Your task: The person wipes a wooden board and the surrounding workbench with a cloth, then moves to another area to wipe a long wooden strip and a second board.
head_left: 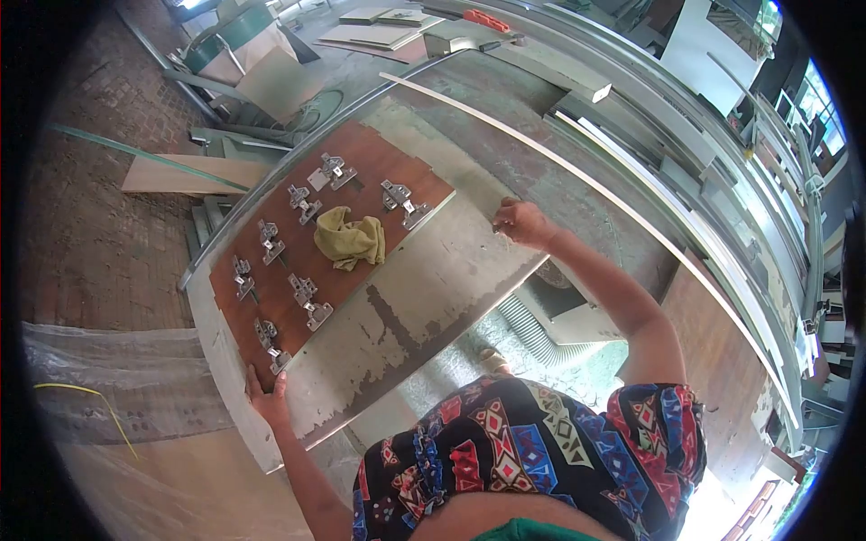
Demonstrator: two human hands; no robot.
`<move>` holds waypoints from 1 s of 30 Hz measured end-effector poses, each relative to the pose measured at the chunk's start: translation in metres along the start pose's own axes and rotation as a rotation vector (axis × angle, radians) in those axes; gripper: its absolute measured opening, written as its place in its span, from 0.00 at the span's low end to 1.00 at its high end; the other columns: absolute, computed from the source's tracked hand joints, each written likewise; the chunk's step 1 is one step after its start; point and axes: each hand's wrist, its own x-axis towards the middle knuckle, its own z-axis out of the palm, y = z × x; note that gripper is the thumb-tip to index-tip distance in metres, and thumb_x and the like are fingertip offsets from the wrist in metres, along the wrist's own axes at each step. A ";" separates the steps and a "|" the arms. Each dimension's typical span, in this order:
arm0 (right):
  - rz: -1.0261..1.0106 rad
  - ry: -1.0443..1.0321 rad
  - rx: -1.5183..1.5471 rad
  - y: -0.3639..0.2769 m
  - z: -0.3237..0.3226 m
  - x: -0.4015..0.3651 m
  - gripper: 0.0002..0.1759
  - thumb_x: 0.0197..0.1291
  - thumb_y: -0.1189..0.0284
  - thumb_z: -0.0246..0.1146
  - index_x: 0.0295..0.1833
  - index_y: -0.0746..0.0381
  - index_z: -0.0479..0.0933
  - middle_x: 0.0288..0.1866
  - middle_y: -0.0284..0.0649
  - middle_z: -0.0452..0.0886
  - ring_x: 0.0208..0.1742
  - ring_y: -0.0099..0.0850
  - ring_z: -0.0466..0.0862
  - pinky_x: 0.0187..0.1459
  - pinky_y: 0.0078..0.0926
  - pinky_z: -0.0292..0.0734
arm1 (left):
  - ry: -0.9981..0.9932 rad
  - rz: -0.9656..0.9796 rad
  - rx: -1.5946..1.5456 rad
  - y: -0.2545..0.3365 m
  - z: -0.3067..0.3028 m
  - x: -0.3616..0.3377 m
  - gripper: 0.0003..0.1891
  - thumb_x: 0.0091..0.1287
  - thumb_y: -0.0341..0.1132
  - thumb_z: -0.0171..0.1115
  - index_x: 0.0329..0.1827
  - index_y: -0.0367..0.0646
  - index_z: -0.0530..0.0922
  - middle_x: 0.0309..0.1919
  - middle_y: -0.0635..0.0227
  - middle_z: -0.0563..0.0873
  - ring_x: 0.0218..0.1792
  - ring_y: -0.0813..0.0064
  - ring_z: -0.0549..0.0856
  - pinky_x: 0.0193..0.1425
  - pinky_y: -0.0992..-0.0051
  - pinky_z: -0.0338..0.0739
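Note:
A reddish-brown wooden board (341, 293) lies on the worn worktable, with several metal cabinet hinges (304, 204) spread over it. Among them sits a crumpled olive-yellow cloth glove (348, 238). My left hand (268, 398) is at the board's near-left corner, thumb and finger apart, touching its edge beside the closest hinge (271, 345). Off the board's right end, my right hand (525, 224) is over the table surface with its fingers curled together. Whatever may be inside those fingers is hidden.
The worktable (424, 302) has a stained, peeling top. A long white strip (550, 160) crosses its far side, near stacked metal profiles (667, 135). Below the front edge is a ribbed hose (541, 334). Plastic sheeting (117, 379) covers something at left; a green bin (230, 41) stands behind.

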 end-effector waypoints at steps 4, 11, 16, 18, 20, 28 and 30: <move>0.026 0.018 -0.043 0.005 0.000 0.009 0.04 0.47 0.78 0.59 0.30 0.62 0.78 0.33 0.45 0.76 0.39 0.44 0.79 0.41 0.39 0.74 | 0.006 -0.022 0.016 0.003 -0.001 0.000 0.41 0.47 0.49 0.72 0.64 0.40 0.67 0.61 0.49 0.70 0.63 0.51 0.68 0.67 0.59 0.60; 0.161 0.016 -0.113 0.026 -0.002 0.044 0.06 0.44 0.75 0.61 0.31 0.61 0.78 0.35 0.46 0.80 0.40 0.42 0.80 0.42 0.37 0.75 | 0.034 -0.001 0.061 -0.007 0.003 0.002 0.42 0.45 0.51 0.72 0.63 0.42 0.69 0.59 0.48 0.72 0.61 0.50 0.69 0.66 0.58 0.61; 0.285 0.121 -0.136 0.019 -0.010 0.063 0.16 0.43 0.69 0.66 0.41 0.59 0.80 0.34 0.44 0.80 0.37 0.38 0.82 0.39 0.34 0.76 | 0.071 -0.001 0.082 -0.012 0.003 0.001 0.42 0.44 0.53 0.72 0.62 0.42 0.70 0.58 0.48 0.73 0.60 0.49 0.70 0.66 0.57 0.62; 0.272 0.100 -0.097 0.000 -0.010 0.077 0.21 0.44 0.68 0.67 0.47 0.59 0.79 0.35 0.44 0.80 0.37 0.39 0.81 0.40 0.35 0.76 | 0.054 -0.044 0.080 -0.010 0.002 0.002 0.41 0.44 0.53 0.72 0.62 0.43 0.70 0.57 0.49 0.74 0.59 0.49 0.71 0.65 0.57 0.62; 0.184 0.091 0.011 -0.033 -0.004 0.085 0.22 0.46 0.69 0.64 0.50 0.61 0.77 0.43 0.51 0.79 0.46 0.45 0.80 0.48 0.37 0.74 | 0.077 0.009 0.066 -0.014 0.002 0.003 0.41 0.44 0.53 0.72 0.61 0.43 0.71 0.57 0.49 0.75 0.58 0.49 0.71 0.64 0.57 0.62; 0.160 0.123 -0.093 -0.064 0.055 0.122 0.34 0.51 0.55 0.63 0.62 0.58 0.67 0.51 0.53 0.77 0.54 0.49 0.75 0.53 0.41 0.70 | 0.134 0.160 0.043 -0.032 0.006 0.005 0.39 0.43 0.53 0.72 0.59 0.43 0.74 0.50 0.51 0.79 0.53 0.49 0.74 0.59 0.56 0.65; 0.244 0.190 -0.085 -0.065 0.061 0.127 0.30 0.52 0.55 0.62 0.60 0.55 0.70 0.45 0.51 0.80 0.49 0.53 0.77 0.49 0.43 0.72 | 0.150 0.154 0.085 -0.023 0.003 0.002 0.38 0.44 0.54 0.71 0.59 0.45 0.74 0.50 0.53 0.79 0.54 0.50 0.74 0.62 0.56 0.63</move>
